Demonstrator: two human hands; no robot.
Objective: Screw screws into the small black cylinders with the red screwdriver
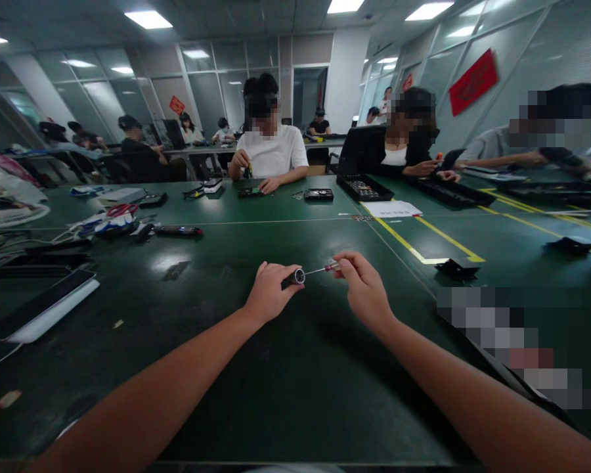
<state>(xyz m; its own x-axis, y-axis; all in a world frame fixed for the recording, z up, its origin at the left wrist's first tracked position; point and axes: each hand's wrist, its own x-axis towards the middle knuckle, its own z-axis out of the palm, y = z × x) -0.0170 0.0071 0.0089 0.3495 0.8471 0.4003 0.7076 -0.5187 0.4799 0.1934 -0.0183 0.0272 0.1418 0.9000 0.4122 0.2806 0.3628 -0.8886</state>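
Observation:
My left hand (pixel 268 291) is closed around a short black cylinder with a silver end, likely a screwdriver handle (pixel 294 277), held just above the green table (pixel 285 394). My right hand (pixel 362 286) pinches a thin metal bit with a red collar (pixel 325 268), its tip pointing at the handle's silver end. The two hands are close together in the middle of the view.
A tablet-like device (pixel 44 305) lies at the left edge. Cables, red scissors (pixel 121 210) and a black pen-shaped tool (pixel 177 230) lie at the far left. Black trays (pixel 364 188), a white paper (pixel 391 209) and yellow tape lines are at the right. Several people sit across the table.

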